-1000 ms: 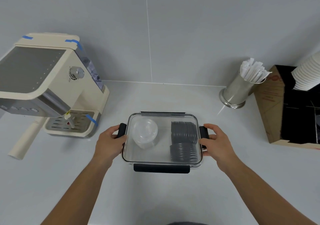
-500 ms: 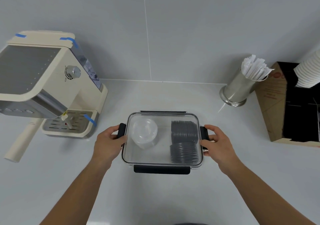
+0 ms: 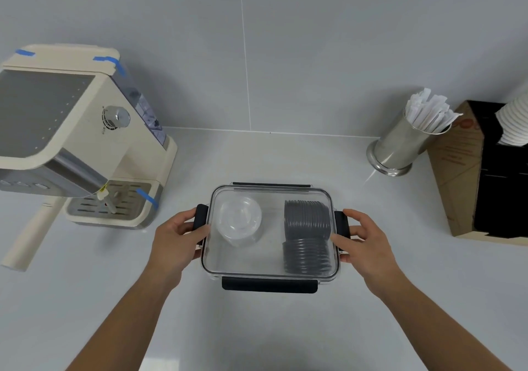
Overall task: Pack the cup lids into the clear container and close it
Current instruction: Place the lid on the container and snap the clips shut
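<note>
The clear container sits on the white counter with its transparent lid on top. Inside, a stack of clear cup lids lies at the left and two rows of grey cup lids at the right. My left hand grips the left side around the black left latch. My right hand holds the right side, thumb on the lid's edge, fingers around the black right latch. The front latch lies flat against the front wall.
A cream espresso machine stands at the left, its handle sticking out toward the front. At the back right are a steel cup of wrapped straws, a cardboard dispenser box and stacked white paper cups. The wall is close behind.
Both hands stay at the container's side latches. My right hand's fingers have spread slightly, showing more of the right latch. The container has not moved.
</note>
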